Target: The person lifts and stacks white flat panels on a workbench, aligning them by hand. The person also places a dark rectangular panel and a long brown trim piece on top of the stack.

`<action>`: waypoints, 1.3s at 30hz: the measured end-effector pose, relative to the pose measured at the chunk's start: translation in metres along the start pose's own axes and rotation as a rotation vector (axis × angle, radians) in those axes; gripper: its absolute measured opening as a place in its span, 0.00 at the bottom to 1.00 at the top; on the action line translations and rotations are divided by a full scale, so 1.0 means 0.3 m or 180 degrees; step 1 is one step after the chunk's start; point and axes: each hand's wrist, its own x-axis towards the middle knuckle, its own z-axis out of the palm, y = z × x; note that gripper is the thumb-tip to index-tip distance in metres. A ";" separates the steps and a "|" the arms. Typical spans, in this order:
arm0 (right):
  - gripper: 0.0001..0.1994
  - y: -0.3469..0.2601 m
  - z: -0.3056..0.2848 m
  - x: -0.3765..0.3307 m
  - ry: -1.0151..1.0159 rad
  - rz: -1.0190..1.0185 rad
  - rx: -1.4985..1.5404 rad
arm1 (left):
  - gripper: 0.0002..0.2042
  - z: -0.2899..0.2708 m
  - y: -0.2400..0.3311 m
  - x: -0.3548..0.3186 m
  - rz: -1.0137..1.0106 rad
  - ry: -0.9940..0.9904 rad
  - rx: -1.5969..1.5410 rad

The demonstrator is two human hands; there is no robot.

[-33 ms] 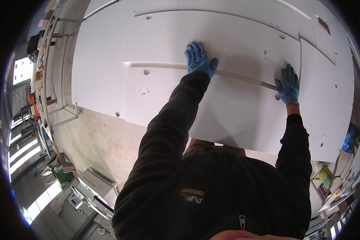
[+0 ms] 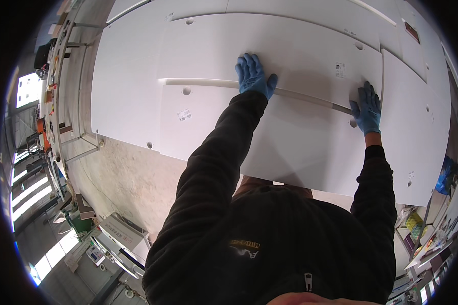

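Both my hands wear blue gloves and rest on large white panels with round holes near their corners. My left hand (image 2: 253,76) lies with fingers stretched out on the far panel (image 2: 300,56), its wrist over the gap between this panel and the near panel (image 2: 300,137). To the right, my right hand (image 2: 367,108) is spread across the same gap, fingertips on the far panel by its right edge. A round hole shows beside its wrist in the near panel. Small white labels (image 2: 340,70) stick to both panels. Neither hand grips anything.
More white panels lie beneath and around, one at the left (image 2: 124,86) and one at the right (image 2: 409,127). A metal-framed table (image 2: 81,147) stands left. A carton (image 2: 121,233) sits at the lower left, and a blue plastic bag (image 2: 445,175) hangs at the right.
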 end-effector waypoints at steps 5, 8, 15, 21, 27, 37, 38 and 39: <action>0.28 0.007 0.001 -0.007 0.0027 -0.0014 0.0091 | 0.47 0.008 0.004 -0.010 0.0022 0.0069 0.0030; 0.28 0.008 0.000 -0.010 0.0018 -0.0002 0.0081 | 0.47 0.004 0.011 -0.016 0.0029 0.0085 0.0022; 0.29 0.002 -0.009 -0.009 0.0015 -0.0030 0.0107 | 0.47 0.036 0.011 -0.033 0.0090 0.0269 0.0026; 0.30 0.017 -0.008 -0.027 0.0144 0.0130 0.0104 | 0.46 0.100 0.016 -0.047 0.0306 0.0599 0.0104; 0.28 0.001 -0.024 -0.039 -0.0055 0.0365 0.0160 | 0.48 0.089 0.026 -0.056 0.0216 0.0413 0.0177; 0.26 -0.032 -0.022 -0.047 0.0092 0.0485 0.0273 | 0.48 0.077 0.016 -0.056 0.0181 0.0336 0.0278; 0.26 -0.034 -0.023 -0.051 -0.0010 0.0572 0.0284 | 0.48 0.079 0.015 -0.056 0.0242 0.0405 0.0310; 0.26 -0.036 -0.024 -0.056 0.0038 0.0554 0.0302 | 0.48 0.081 0.015 -0.056 0.0245 0.0421 0.0331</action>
